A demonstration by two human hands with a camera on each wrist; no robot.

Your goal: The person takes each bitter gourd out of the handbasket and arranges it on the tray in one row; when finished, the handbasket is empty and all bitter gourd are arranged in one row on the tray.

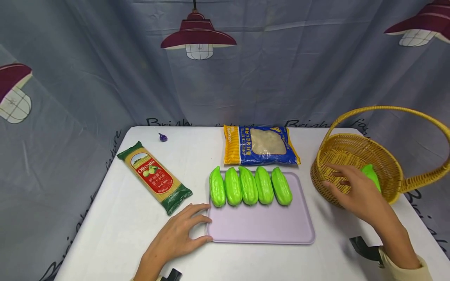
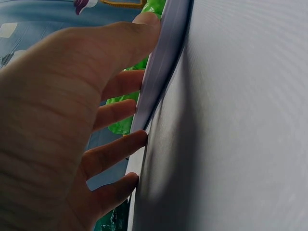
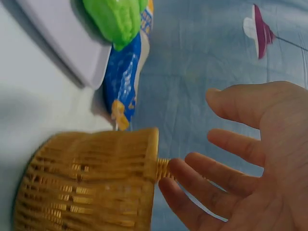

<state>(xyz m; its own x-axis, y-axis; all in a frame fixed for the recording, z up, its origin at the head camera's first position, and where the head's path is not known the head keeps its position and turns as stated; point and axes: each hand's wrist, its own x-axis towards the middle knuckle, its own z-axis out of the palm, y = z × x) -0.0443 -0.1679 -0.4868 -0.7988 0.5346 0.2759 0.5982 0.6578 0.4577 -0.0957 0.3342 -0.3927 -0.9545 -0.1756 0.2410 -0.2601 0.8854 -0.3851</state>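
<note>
Several bright green, ridged bitter melons (image 1: 247, 185) lie side by side along the far half of a lilac tray (image 1: 260, 226). At the tray's left edge, my left hand (image 1: 179, 230) has its fingers spread, with thumb and fingertips at the rim. My right hand (image 1: 358, 191) is over the near side of a wicker basket (image 1: 321, 183), its fingers apart and nothing between them. Inside the basket is another green bitter melon (image 1: 370, 175), partly hidden by that hand. The right wrist view shows the fingers (image 3: 216, 173) loosely bent beside the basket's rim.
A blue and yellow bag of orecchiette (image 1: 263, 145) lies behind the tray. To the left is a spaghetti packet (image 1: 154, 175), and a small purple object (image 1: 163, 137) sits near the far edge. The basket's tall handle (image 1: 386, 108) arches up at the right.
</note>
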